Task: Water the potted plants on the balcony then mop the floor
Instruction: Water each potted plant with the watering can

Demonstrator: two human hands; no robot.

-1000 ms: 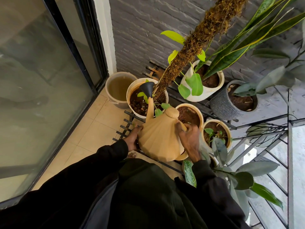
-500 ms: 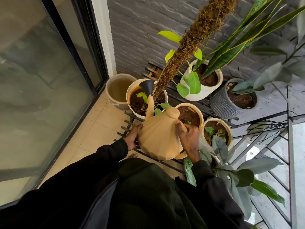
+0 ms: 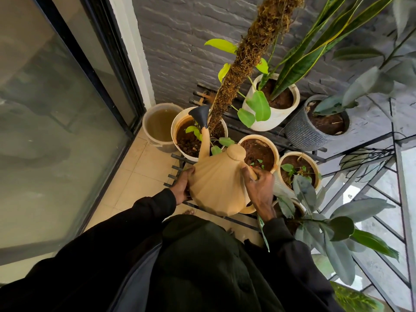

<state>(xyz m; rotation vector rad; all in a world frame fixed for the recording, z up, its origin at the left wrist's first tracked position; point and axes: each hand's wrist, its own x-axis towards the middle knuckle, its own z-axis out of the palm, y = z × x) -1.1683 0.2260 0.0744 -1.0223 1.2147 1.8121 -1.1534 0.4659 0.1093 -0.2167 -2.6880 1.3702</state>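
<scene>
Both hands are grasping the watering can [image 3: 219, 185]: the left hand [image 3: 183, 184] cups its flank and the right hand [image 3: 258, 188] is curled round the handle. The can is tipped forward just ahead of the body, and its black rose [image 3: 200, 113] sits over the soil of the white pot [image 3: 177, 136] ahead of the left hand; whether water is running I cannot tell. The biggest hazard, in my judgement, is the tall moss pole [image 3: 245, 64] rising from that pot right beside the spout. A swing of the can to the right could knock it and rock the pot on the slatted metal rack [image 3: 175, 170]. Next, if the left hand slips, the can could lurch and throw water past the rim onto the tiled floor [image 3: 139, 167]. The pot of bare soil [image 3: 258, 152] just ahead of the right hand and the small pot [image 3: 299, 167] to its right lie close under the knuckles. A dropped wrist could crush seedlings, or the grey-green leaves [image 3: 304, 190] beside the right hand. For room, the glass door [image 3: 56, 131] closes off the far left, the railing [image 3: 371, 188] the right, and the brick wall lies ahead. The tiles left of the left hand look like the only free way out, though a bucket of murky water [image 3: 148, 122] stands ahead-left in the corner.
</scene>
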